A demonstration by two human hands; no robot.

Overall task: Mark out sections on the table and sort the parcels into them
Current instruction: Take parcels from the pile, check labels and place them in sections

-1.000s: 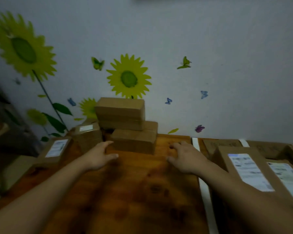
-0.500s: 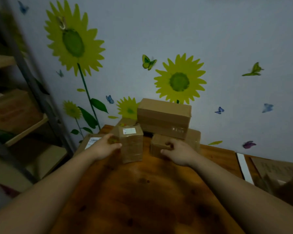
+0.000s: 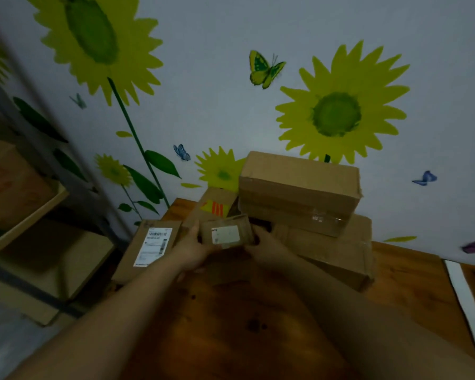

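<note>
A small brown parcel (image 3: 226,233) with a white label is held up between both hands over the back left of the wooden table (image 3: 258,325). My left hand (image 3: 191,249) grips its left side and my right hand (image 3: 266,249) grips its right side. Behind it stand two stacked cardboard boxes, the upper one (image 3: 299,187) on a lower one (image 3: 337,253). A flat parcel (image 3: 148,248) with a barcode label lies at the table's left edge. Another box (image 3: 215,205) with an orange mark sits behind the held parcel.
A strip of white tape (image 3: 466,305) runs across the table at the right. A shelf unit (image 3: 25,215) with cardboard boxes stands to the left. The wall with sunflower stickers (image 3: 337,113) closes the back of the table.
The view has turned left and moved closer. Both hands have closed on the small labelled parcel and lifted it off the table; earlier they lay on the table beside the boxes.
</note>
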